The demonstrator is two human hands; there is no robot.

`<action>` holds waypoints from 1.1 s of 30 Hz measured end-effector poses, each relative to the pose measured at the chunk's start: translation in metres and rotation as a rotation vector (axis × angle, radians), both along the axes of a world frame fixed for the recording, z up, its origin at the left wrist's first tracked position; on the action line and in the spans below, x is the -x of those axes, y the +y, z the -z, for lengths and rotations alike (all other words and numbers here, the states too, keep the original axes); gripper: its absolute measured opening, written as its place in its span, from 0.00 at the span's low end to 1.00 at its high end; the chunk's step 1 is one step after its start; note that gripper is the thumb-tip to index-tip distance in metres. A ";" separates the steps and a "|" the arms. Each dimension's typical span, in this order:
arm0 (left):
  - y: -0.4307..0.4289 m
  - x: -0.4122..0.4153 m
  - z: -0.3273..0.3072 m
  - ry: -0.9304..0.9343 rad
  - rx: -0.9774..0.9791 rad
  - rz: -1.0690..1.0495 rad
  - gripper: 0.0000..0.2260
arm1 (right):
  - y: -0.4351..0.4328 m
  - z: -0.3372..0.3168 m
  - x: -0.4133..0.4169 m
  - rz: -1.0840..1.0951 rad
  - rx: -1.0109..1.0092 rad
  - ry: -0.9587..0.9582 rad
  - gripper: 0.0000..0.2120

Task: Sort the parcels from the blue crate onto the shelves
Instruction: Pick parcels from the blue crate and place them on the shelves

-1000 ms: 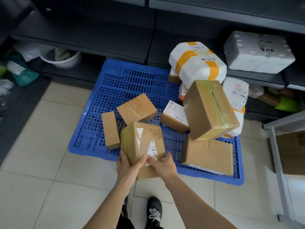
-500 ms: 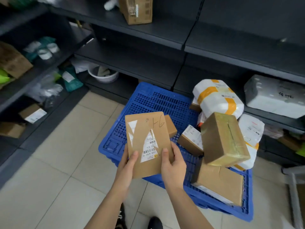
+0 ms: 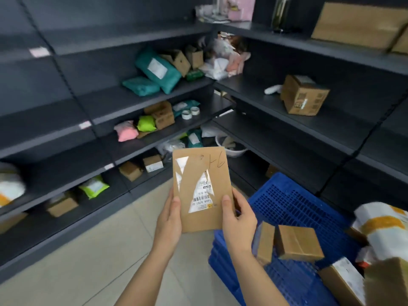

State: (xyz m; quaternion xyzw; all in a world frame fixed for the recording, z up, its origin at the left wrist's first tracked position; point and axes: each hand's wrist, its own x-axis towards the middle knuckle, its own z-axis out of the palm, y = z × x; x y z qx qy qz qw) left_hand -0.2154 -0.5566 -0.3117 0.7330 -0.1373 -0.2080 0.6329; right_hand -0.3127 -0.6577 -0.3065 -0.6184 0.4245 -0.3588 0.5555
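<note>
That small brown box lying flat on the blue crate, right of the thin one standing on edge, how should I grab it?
Probably from above, thumb on the near side of the small brown box and fingers over its far side. It lies flat with its top clear, and the thin box stands close by its left side, leaving little finger room there.

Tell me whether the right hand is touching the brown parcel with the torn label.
Touching. The head view shows the right hand gripping the brown parcel, with the thumb flat on its front face and the fingers wrapped behind its right edge.
</note>
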 end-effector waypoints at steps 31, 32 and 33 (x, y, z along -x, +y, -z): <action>0.277 -0.424 -0.201 -0.342 -0.017 -0.596 0.16 | 0.230 -0.178 -0.507 -0.667 0.207 -0.388 0.18; 0.279 -0.440 -0.211 -0.357 -0.016 -0.598 0.15 | 0.231 -0.186 -0.524 -0.675 0.208 -0.391 0.19; 0.280 -0.456 -0.219 -0.365 -0.010 -0.600 0.14 | 0.232 -0.194 -0.540 -0.682 0.211 -0.401 0.19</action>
